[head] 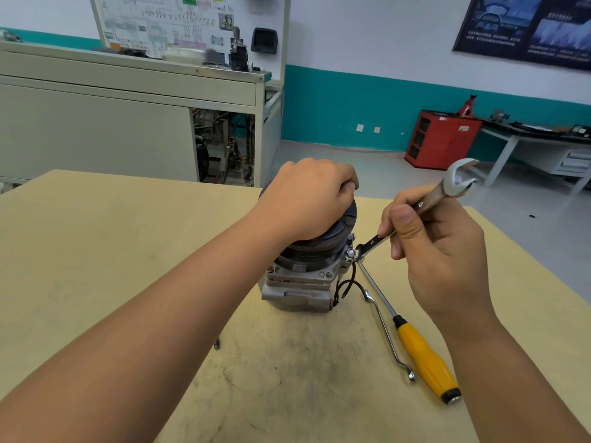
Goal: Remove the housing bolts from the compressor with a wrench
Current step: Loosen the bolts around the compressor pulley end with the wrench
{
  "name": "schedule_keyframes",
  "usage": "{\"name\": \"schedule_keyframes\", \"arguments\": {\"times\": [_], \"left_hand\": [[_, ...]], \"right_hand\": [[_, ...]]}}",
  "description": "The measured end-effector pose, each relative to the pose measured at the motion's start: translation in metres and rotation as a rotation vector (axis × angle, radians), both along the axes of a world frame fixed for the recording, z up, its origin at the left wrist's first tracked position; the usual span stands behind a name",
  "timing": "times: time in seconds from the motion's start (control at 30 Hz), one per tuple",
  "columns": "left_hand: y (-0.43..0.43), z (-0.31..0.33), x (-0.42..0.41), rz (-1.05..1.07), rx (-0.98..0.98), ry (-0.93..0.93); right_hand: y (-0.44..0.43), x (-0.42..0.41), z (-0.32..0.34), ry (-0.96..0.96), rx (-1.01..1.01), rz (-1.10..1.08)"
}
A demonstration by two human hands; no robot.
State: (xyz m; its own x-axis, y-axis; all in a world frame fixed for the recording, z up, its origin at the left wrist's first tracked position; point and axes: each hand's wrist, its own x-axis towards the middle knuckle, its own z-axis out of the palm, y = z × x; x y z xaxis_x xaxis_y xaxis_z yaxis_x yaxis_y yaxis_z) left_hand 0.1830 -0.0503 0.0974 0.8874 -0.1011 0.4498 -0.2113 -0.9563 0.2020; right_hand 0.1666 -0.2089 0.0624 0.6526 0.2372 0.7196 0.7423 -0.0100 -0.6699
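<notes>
A grey metal compressor (299,282) stands upright on the tan table (96,251), its dark clutch pulley on top. My left hand (305,196) presses down over the pulley and hides most of it. My right hand (438,251) grips the middle of a silver double open-end wrench (454,183). The wrench's lower jaw sits on a housing bolt (350,252) at the compressor's upper right rim, and its upper jaw points up and right in the air. Black wires hang below the bolt.
A yellow-handled screwdriver (425,356) and a thin bent metal tool (388,337) lie on the table right of the compressor, under my right forearm. A small metal piece (217,344) lies near my left forearm. A grey cabinet and red tool cart stand beyond the table's far edge.
</notes>
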Motion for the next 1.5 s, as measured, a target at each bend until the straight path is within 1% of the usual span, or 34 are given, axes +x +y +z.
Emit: {"name": "schedule_keyframes", "arguments": {"times": [0.2, 0.33, 0.43, 0.53, 0.63, 0.73, 0.83, 1.07, 1.13, 1.27, 1.33, 1.5], "left_hand": [[0.000, 0.000, 0.001, -0.001, 0.008, 0.000], [0.000, -0.001, 0.001, -0.001, 0.009, -0.007], [0.000, -0.001, 0.001, -0.005, 0.010, -0.014], [0.000, -0.001, 0.001, -0.013, 0.009, -0.026], [0.001, -0.002, 0.001, -0.024, 0.023, -0.039], [0.002, -0.001, 0.001, -0.026, -0.005, -0.040], [0.000, 0.000, -0.001, -0.026, -0.020, -0.034], [0.002, 0.001, 0.000, -0.034, -0.003, 0.002], [0.002, 0.001, 0.000, -0.029, 0.013, -0.002], [0.002, 0.003, 0.000, -0.020, 0.049, 0.033], [0.002, 0.001, -0.001, -0.023, 0.012, 0.017], [0.001, -0.001, 0.001, -0.006, 0.006, -0.005]], "right_hand": [[0.003, -0.001, 0.005, 0.045, -0.005, 0.004], [0.004, 0.004, 0.013, 0.079, -0.055, -0.005], [0.004, 0.012, 0.020, 0.141, -0.081, -0.008], [0.006, 0.015, 0.025, 0.189, -0.093, 0.033], [0.008, 0.017, 0.030, 0.207, -0.149, 0.038], [0.009, 0.017, 0.036, 0.256, -0.202, 0.042], [0.011, 0.015, 0.039, 0.266, -0.241, 0.050], [0.016, 0.007, 0.035, 0.325, -0.216, 0.162], [0.017, 0.005, 0.033, 0.303, -0.218, 0.170], [0.018, 0.000, 0.025, 0.164, -0.314, 0.183], [0.014, 0.000, 0.020, 0.132, -0.296, 0.199], [-0.003, 0.002, 0.006, 0.040, -0.251, 0.017]]}}
